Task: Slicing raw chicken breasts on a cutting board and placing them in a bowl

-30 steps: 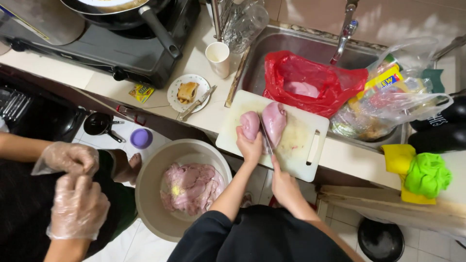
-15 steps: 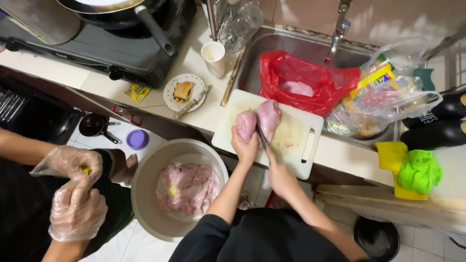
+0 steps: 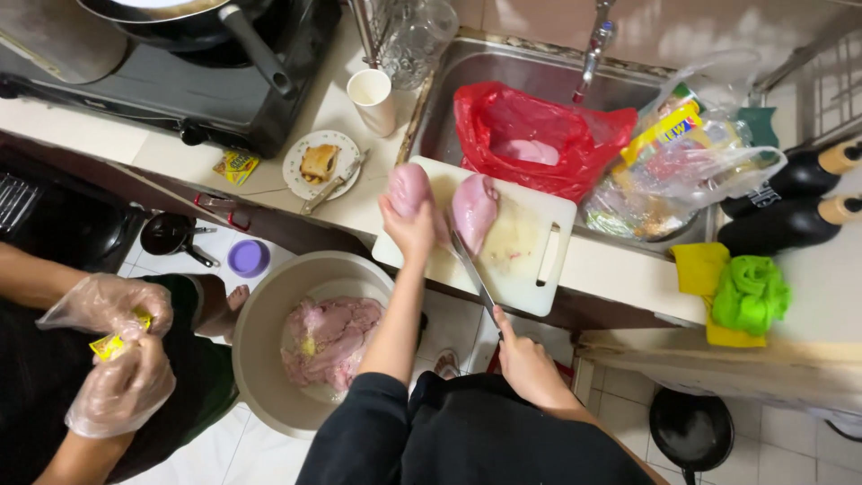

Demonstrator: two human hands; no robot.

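Since half a second ago my left hand point(image 3: 411, 224) has lifted its piece of raw chicken point(image 3: 409, 187) a little higher off the white cutting board point(image 3: 530, 256), and the co-worker at the lower left has brought a small yellow packet point(image 3: 112, 343) up between two gloved hands.

Counting: two pale pink chicken pieces at the board, one in my left fingers and a second chicken piece point(image 3: 473, 211) lying just right of it at centre frame; one knife point(image 3: 471, 274); one grey basin point(image 3: 269, 341) at lower centre holding a heap of more raw meat, too merged to count; one red bag point(image 3: 530, 135) in the sink point(image 3: 467, 72) with something pink inside; two dark bottles point(image 3: 790, 202) at the right edge; one paper cup point(image 3: 371, 97); one small plate point(image 3: 305, 175) with a bit of bread.

My left fingers are closed around the held piece, which hides their tips. My right hand point(image 3: 525, 359) is wrapped on the knife handle, forefinger along the top, so the handle itself is covered; the blade tip reaches under the second piece. Both pieces look smooth, glossy and plump. A pan at the upper left is cut off by the frame.
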